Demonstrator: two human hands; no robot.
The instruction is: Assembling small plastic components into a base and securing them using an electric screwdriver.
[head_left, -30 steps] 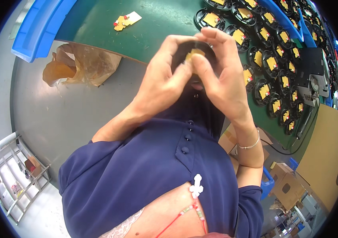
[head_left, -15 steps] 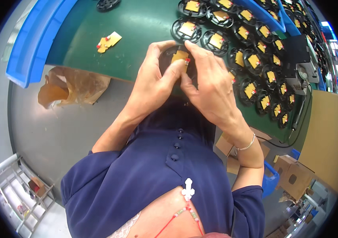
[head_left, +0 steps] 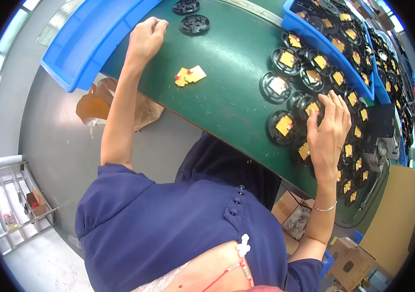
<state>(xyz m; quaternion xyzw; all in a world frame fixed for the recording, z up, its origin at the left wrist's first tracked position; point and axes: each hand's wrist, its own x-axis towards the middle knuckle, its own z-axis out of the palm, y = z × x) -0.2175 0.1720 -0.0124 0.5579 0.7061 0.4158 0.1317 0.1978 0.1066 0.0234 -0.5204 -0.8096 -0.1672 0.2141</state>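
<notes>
My left hand (head_left: 145, 41) is at the upper left, its fingers curled together with nothing visible in them. To its right lie a round black plastic housing (head_left: 195, 24) and another black housing (head_left: 186, 6), neither bearing a yellow board. On the right, my right hand (head_left: 330, 129) has its thumb and fingers apart. Close by its thumb sits a black housing with a yellow board (head_left: 311, 105), among several similar ones. Nearer the table's front edge is another such housing (head_left: 282, 127). A small pile of yellow boards (head_left: 190, 76) with red-and-white parts lies between my hands.
A blue bin (head_left: 83, 56) stands at the table's left end. A blue tray (head_left: 331, 53) of housings is at the far right. A grey-black device (head_left: 382, 134) with a cable stands beyond the rows. A brown paper bag (head_left: 146, 113) lies below the green table (head_left: 232, 63).
My hands have parted from the housing with a board they held together. The left went up and left toward the bare housings; the right moved right over the rows. The view has shifted.
</notes>
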